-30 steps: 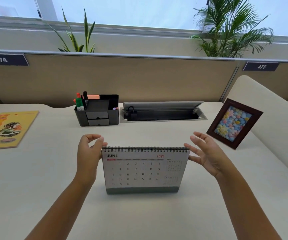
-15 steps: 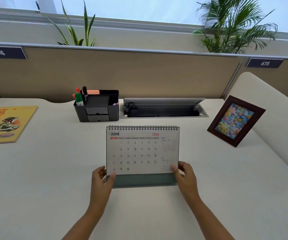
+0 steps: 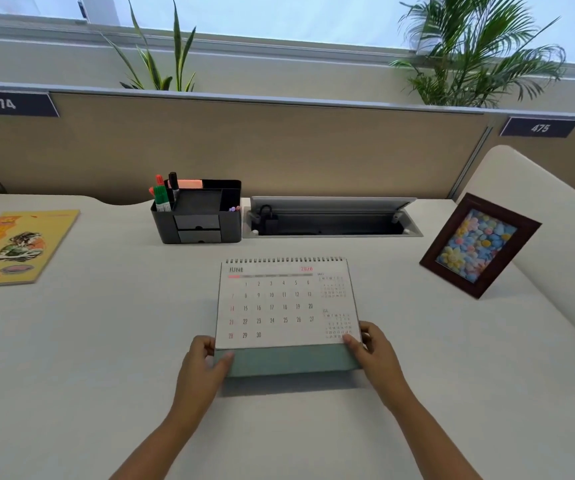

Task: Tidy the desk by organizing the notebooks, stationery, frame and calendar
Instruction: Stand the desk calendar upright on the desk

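A spiral-bound June desk calendar (image 3: 279,303) with a teal base stands at the middle of the white desk (image 3: 106,341). My left hand (image 3: 204,365) grips its lower left corner, thumb on the front of the base. My right hand (image 3: 376,355) grips the lower right corner, thumb on the page. A yellow notebook (image 3: 15,245) lies flat at the far left. A black organizer (image 3: 197,213) with markers and sticky notes stands at the back. A dark wooden frame (image 3: 480,244) with a flower picture leans at the right.
An open cable tray (image 3: 331,220) is sunk into the desk right of the organizer. A tan partition (image 3: 279,147) closes the back, with plants behind it. A cream raised panel (image 3: 563,237) borders the right side behind the frame.
A second ago both hands were open beside the calendar's top corners. They dropped to its bottom corners and took hold of them; the calendar now tilts back more and sits slightly further away.
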Tool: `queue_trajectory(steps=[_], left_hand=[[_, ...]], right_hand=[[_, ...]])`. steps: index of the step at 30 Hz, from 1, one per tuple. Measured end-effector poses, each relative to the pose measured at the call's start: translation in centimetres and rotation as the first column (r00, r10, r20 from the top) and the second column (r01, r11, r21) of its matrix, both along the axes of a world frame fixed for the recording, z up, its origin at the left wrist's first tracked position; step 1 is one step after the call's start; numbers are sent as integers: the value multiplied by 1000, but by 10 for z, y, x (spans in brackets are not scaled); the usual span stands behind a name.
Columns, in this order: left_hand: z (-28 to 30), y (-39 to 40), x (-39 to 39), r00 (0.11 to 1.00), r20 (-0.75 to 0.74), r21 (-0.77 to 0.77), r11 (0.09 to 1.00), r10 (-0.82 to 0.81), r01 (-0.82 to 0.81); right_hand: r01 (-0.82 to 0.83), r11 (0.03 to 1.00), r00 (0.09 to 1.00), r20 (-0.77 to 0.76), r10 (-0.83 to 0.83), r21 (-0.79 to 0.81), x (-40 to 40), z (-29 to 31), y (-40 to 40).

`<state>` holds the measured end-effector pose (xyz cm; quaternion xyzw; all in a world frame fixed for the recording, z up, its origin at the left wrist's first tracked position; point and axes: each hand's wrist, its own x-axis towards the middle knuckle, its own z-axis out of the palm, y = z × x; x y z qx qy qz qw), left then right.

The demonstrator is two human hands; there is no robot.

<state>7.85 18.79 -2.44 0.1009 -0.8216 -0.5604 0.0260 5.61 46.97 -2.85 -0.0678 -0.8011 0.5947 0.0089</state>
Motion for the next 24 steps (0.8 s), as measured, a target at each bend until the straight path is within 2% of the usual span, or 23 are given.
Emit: queue_trajectory(steps=[3, 7, 11, 15, 20, 24], left_hand=[[11, 4, -6, 992, -128, -39, 999, 15, -21], [14, 14, -11, 983, -178, -116, 993, -48, 27], [-1, 17, -8, 975, -114, -236, 959, -191, 160], [-4, 21, -3, 943, -76, -372, 887, -324, 274], [-19, 16, -10, 928, -30, -488, 816, -372, 311], [-34, 16, -25, 923, 14, -541, 773, -385, 331]], right_hand=[[-26, 998, 997, -77, 21, -55, -6, 16, 0], [8, 999, 991, -132, -13, -37, -9, 20, 6], [-20, 998, 995, -93, 26, 65, -4, 3, 24], [-34, 980, 998, -37, 42, 194, 3, -12, 37], [-80, 943, 997, 16, 79, 323, 6, -13, 34], [-35, 891, 997, -41, 60, 452, -2, -20, 35]])
